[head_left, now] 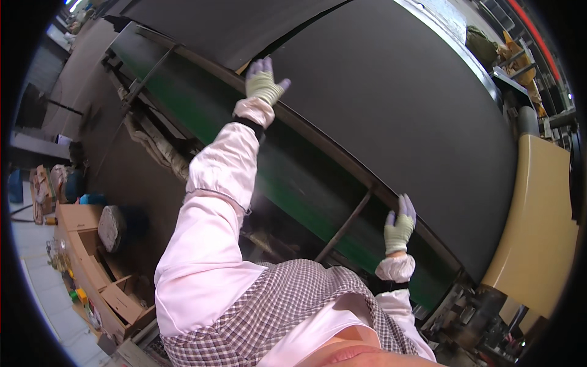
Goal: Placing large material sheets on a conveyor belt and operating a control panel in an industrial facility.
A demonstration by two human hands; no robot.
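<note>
A broad dark grey sheet (391,110) spreads out in front of me, its near edge running along a metal rail. My left hand (264,84), in a pale glove with lilac fingertips, is stretched out with thumb apart at that edge, close to a gap where another dark sheet (202,24) begins. Farther right, my right hand (399,229) is at the same edge, gloved alike, its fingers straight and thumb apart. Neither hand grips anything. Whether the palms touch the sheet or hover over it, I cannot tell.
Below the rail runs a long green belt-like surface (293,177), crossed by metal struts (345,223). At the right stands a large cream-coloured roller (535,226) with dark machinery (483,324) beneath. To the left lie cardboard boxes (85,244) and a round-topped stool (111,229).
</note>
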